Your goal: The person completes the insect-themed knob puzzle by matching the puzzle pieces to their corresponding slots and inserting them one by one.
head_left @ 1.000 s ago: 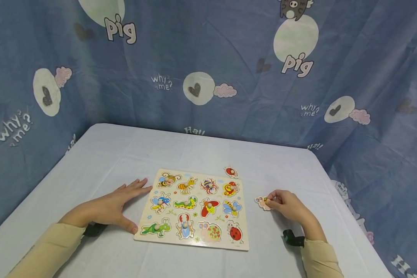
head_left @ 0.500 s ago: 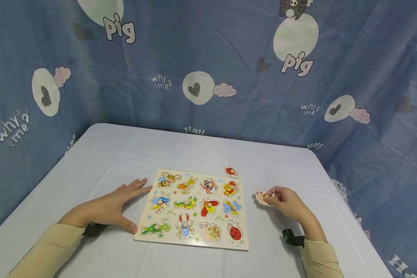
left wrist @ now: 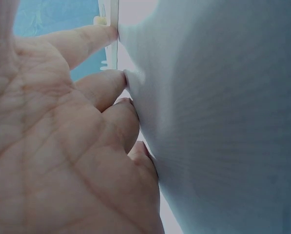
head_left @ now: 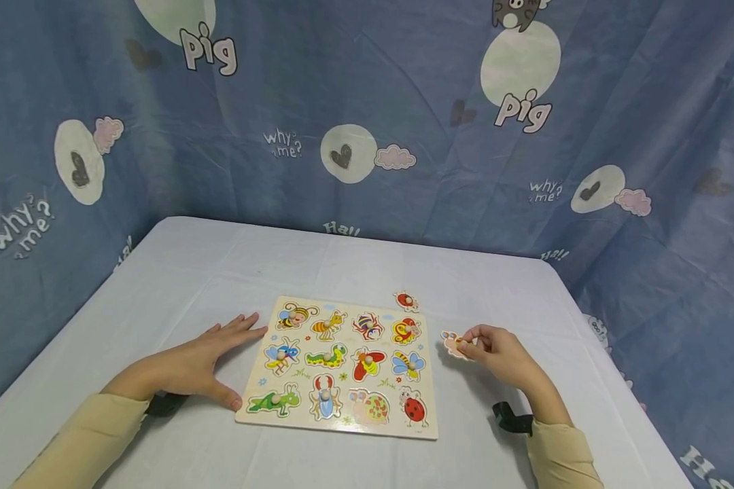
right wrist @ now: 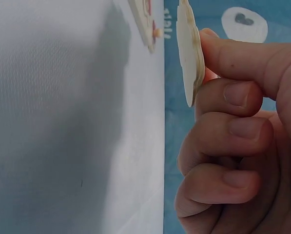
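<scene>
A wooden insect puzzle board (head_left: pixel 342 430) lies flat on the table, most of its pictures filled by knobbed pieces. The snail picture (head_left: pixel 370 406) and the ladybug picture (head_left: pixel 413 407) at its lower right show no knobs. My left hand (head_left: pixel 189 363) rests spread beside the board, thumb and a fingertip at its left edge. To the right of the board, my right hand (head_left: pixel 501 353) pinches a snail puzzle piece (head_left: pixel 453 344) between thumb and fingers. The piece (right wrist: pixel 188 56) is held above the tabletop, its pale underside showing in the right wrist view.
A ladybug puzzle piece (head_left: pixel 406 300) lies beyond the board's upper right corner. The white-covered table (head_left: pixel 251 258) is bordered at the back and sides by a blue printed curtain (head_left: pixel 428 197). Dark wrist straps (head_left: pixel 514 417) sit at both cuffs.
My right hand has lifted the snail piece from the table and brought it slightly left, toward the board. The left hand has stayed where it was.
</scene>
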A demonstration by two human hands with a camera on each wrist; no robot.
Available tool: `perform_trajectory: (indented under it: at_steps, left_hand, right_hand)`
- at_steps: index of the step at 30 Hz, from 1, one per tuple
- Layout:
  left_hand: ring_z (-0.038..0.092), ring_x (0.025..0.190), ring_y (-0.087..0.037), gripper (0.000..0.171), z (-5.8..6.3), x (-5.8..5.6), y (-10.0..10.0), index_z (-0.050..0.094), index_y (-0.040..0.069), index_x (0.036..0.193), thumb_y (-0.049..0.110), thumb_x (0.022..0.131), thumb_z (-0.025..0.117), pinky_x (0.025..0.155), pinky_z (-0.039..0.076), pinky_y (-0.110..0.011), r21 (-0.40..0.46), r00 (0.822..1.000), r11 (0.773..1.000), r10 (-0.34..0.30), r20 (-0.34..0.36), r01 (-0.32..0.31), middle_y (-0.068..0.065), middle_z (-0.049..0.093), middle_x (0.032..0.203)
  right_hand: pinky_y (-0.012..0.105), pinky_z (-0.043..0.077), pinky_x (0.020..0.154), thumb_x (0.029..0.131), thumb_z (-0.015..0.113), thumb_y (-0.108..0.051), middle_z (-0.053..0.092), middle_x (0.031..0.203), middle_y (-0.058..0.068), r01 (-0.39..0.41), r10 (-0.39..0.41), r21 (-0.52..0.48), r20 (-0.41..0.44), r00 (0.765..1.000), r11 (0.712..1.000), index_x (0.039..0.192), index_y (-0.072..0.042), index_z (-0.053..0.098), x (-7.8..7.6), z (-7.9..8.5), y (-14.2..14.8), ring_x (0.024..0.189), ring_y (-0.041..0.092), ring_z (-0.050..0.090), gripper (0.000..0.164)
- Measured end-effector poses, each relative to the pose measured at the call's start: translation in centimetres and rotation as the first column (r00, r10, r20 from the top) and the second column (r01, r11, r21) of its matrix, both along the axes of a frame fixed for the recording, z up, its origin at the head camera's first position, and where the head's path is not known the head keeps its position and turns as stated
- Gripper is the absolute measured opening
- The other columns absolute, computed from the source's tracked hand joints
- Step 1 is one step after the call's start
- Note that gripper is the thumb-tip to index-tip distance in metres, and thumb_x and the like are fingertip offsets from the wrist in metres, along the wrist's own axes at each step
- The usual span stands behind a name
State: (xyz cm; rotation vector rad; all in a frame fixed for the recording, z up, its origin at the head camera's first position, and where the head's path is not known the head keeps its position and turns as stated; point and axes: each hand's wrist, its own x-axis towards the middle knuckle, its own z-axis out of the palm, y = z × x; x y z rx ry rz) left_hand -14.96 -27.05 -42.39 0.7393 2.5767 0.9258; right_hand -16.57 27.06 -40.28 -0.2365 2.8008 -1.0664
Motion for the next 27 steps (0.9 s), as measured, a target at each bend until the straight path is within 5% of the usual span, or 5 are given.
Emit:
perform_trajectory:
  at_steps: [27]
  left_hand:
    - [0.008, 0.164, -0.056, 0.125, -0.2, -0.1, 0.0, 0.040, 0.015, 0.167, 0.054, 0.064, 0.100, 0.127, 0.007, -0.081, -0.026, 1.000, 1.000, 0.009, -0.017, -0.010, -0.024, 0.016, 0.179]
  right_hand:
    - [0.021, 0.030, 0.052, 0.100, 0.077, -0.022, 0.046, 0.066, -0.005, -0.079, 0.079, -0.085, 0.000, 0.997, 0.993, 0.104, -0.004, 0.073, 1.3, 0.6, -4.7, 0.058, 0.006, 0.039, 0.018]
